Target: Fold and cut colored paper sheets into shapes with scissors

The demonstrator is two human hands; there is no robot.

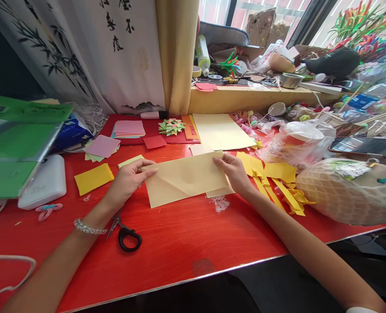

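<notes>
forearms, left [62, 261] and right [303, 248], come in low over the red bench [166, 252], with a beaded bracelet [89, 228] on the left wrist. past them, between my two hands, is a long pale yellow paper strip [186, 180], its front face turned towards me. my left hand [129, 177] pinches it near the upper left corner, thumb on the front and fingers behind; my right hand [236, 171] pinches the upper right corner the same way. i can't tell whether the lower edge touches the bench. faint slanting creases cross the lower part, and another pale paper piece [219, 192] shows under its right end.

i judge it almost weightless and rather thin, with enough body to hold flat while lightly stretched, but soft enough to buckle if my hands draw together. it should grip dry rather than slippery. a hard tug could tear it, and tight fingertips could dent it, so the two short ends, close to the corners, look best to hold, pinched lightly and kept level.

black-handled scissors [130, 248] lie below my left hand, a yellow paper stack [94, 179] to its left, and yellow paper cuttings [282, 191] beyond my right.
</notes>
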